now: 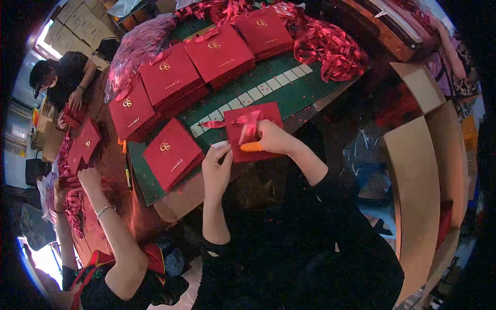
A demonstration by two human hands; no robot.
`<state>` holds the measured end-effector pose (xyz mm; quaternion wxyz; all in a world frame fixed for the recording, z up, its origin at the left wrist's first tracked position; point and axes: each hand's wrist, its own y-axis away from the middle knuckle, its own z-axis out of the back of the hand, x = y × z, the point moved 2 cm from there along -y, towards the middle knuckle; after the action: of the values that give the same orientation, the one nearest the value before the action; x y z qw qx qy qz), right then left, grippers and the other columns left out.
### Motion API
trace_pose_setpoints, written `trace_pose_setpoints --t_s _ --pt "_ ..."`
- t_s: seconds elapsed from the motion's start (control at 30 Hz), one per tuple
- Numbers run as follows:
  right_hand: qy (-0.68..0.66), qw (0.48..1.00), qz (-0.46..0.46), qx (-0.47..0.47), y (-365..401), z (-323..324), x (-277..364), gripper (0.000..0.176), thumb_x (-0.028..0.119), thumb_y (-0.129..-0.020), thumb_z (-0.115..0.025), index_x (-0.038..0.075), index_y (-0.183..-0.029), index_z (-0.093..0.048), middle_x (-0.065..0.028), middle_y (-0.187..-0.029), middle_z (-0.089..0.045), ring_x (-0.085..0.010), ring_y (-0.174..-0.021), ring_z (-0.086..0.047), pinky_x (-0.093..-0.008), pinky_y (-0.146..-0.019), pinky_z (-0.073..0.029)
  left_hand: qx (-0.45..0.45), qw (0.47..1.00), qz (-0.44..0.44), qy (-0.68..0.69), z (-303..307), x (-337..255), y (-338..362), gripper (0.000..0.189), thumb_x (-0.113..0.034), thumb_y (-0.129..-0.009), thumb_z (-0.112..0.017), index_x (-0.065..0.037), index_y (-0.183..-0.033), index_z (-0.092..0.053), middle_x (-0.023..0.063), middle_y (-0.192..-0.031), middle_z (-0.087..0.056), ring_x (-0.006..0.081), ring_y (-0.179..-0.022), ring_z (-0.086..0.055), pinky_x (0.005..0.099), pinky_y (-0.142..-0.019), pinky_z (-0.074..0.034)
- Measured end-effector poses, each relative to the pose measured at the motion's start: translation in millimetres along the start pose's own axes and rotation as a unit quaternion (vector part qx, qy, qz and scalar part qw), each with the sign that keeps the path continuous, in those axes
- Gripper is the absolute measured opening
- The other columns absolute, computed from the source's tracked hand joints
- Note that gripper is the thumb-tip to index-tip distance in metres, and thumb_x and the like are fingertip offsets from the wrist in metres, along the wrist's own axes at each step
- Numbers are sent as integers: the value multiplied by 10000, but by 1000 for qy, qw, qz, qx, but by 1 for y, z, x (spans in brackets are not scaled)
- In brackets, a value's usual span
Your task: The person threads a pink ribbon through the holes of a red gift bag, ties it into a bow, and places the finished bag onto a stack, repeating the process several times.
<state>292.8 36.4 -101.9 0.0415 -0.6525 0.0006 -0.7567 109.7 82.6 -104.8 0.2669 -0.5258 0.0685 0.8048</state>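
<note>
A red paper gift bag (pixel 268 112) with a red ribbon (pixel 250 124) is in front of me at the near edge of the green mat. My right hand (pixel 271 140), an orange cover on one finger, is closed round the ribbon over the bag. At the bag's left edge my left hand (pixel 216 168) pinches with thumb and fingers closed; a white ridged piece (pixel 220 145) shows on its fingers. The exact grip at the edge is partly hidden. To the left lies a small stack of red bags (pixel 173 152) with gold lettering.
Tall stacks of red bags (pixel 222 51) stand along the back of the green mat (pixel 281 101). A row of white cards (pixel 256 94) crosses it. Red ribbons (pixel 330 49) are heaped at the back right. Co-workers' arms (pixel 111 222) handle bags at left. Cardboard (pixel 418 170) stands at right.
</note>
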Motion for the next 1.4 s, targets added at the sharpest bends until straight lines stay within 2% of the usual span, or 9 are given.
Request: trace_pose_setpoints --t_s 0.13,0.2,0.33,0.83,1.03,1.1,1.23,1.37,1.4 --pt "-68 996 50 -26 -1 -1 0 105 66 -739 -699 31 -832 -662 -57 -828 -653 -155 -802 -599 -303 -761 -474 -6 999 14 32 0 -5 1 183 -34 -821 -601 43 -981 -646 130 -949 -624 218 -904 -614 289 -821 -457" --pt "-84 996 -21 -15 2 2 5 74 49 -748 -690 27 -807 -651 -43 -831 -650 -131 -797 -592 -284 -734 -471 -3 1000 16 26 1 -7 1 181 -31 -822 -600 46 -979 -644 127 -951 -622 216 -904 -612 287 -822 -455" --pt "-109 994 -16 -18 -1 2 -3 53 35 -756 -683 25 -784 -639 -29 -816 -646 -108 -782 -583 -263 -723 -461 -3 1000 10 21 1 -10 1 175 -28 -823 -598 53 -973 -639 123 -955 -619 213 -907 -607 287 -826 -450" --pt "-7 1000 -6 -23 -3 0 17 48 15 -699 -667 -3 -727 -632 -30 -704 -622 -93 -705 -563 -254 -653 -449 -18 998 -1 66 -5 -6 4 176 -14 -844 -580 47 -1000 -636 85 -988 -614 168 -925 -585 264 -837 -439" --pt "52 999 4 -5 -8 -1 21 33 6 -690 -646 -14 -716 -646 -38 -664 -603 -108 -688 -553 -270 -655 -440 -23 998 -19 49 -6 -2 5 156 3 -829 -595 48 -972 -641 95 -963 -598 193 -918 -587 264 -824 -440" --pt "19 997 -79 7 -7 -2 24 37 17 -697 -643 -10 -721 -650 -45 -684 -615 -116 -714 -565 -269 -667 -441 -27 998 -13 53 -7 -3 5 159 1 -827 -597 47 -972 -642 100 -954 -598 198 -908 -589 268 -816 -443" --pt "39 992 -115 34 -13 -4 17 50 31 -712 -648 -2 -749 -654 -57 -715 -636 -125 -741 -582 -270 -679 -444 -24 998 1 50 -10 1 4 166 -5 -819 -607 34 -973 -653 113 -936 -598 213 -890 -598 277 -793 -454" --pt "64 997 -30 41 -6 -3 16 77 58 -776 -648 17 -834 -618 -49 -743 -612 -122 -752 -575 -267 -679 -448 -37 999 -26 13 -8 -6 3 155 8 -797 -616 29 -944 -660 122 -933 -601 241 -860 -603 298 -769 -467" --pt "69 997 -14 28 -2 -5 17 91 60 -790 -645 18 -856 -598 -48 -770 -605 -122 -757 -571 -271 -683 -450 -35 996 -72 -34 -9 -8 1 156 4 -776 -631 24 -928 -661 120 -920 -599 256 -846 -594 319 -758 -466"
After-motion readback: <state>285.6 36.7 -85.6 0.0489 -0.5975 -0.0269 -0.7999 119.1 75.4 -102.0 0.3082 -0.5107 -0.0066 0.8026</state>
